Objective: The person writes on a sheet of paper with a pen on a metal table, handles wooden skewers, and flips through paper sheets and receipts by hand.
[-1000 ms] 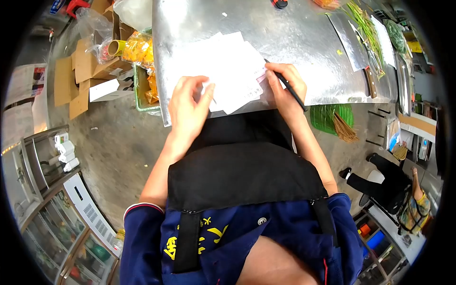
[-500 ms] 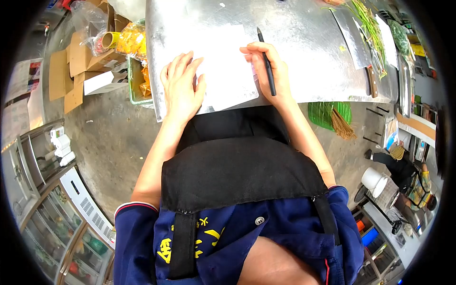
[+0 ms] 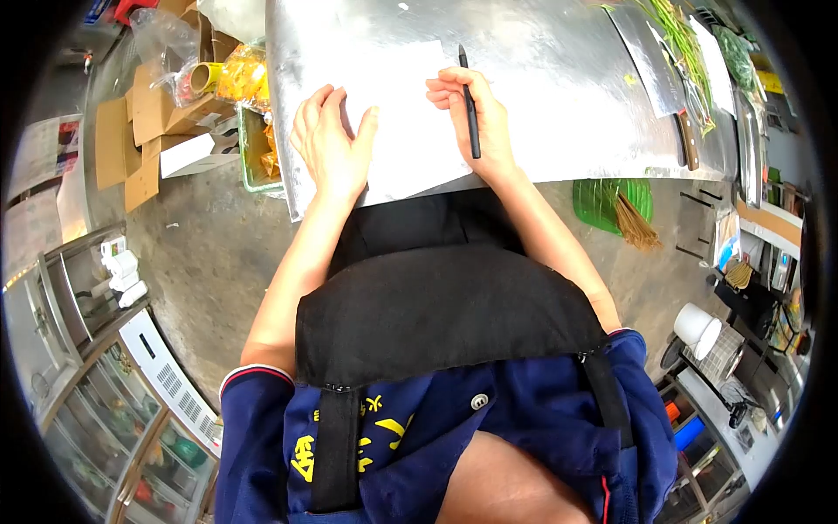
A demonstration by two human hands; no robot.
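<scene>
A white sheet of paper [image 3: 406,144] lies near the front edge of the metal table [image 3: 559,113], washed out by glare. My left hand [image 3: 330,148] rests palm down at the sheet's left side, its thumb held apart from the fingers. In my right hand [image 3: 491,127], over the sheet's right side, is a black pen [image 3: 472,118]. The pen's pointed end aims toward the far side of the table. My right fingers are curled, and the glare hides any writing on the paper.
A knife [image 3: 687,140] and green stalks [image 3: 672,39] lie at the table's right. Left of the table stand cardboard boxes [image 3: 144,113] and a green crate [image 3: 249,157]. A green basket [image 3: 589,205] with a straw brush [image 3: 635,223] is below the front edge.
My right hand, with the pen, has shifted left and a little farther away over the paper. My left hand has moved slightly left. The view has shifted a little too.
</scene>
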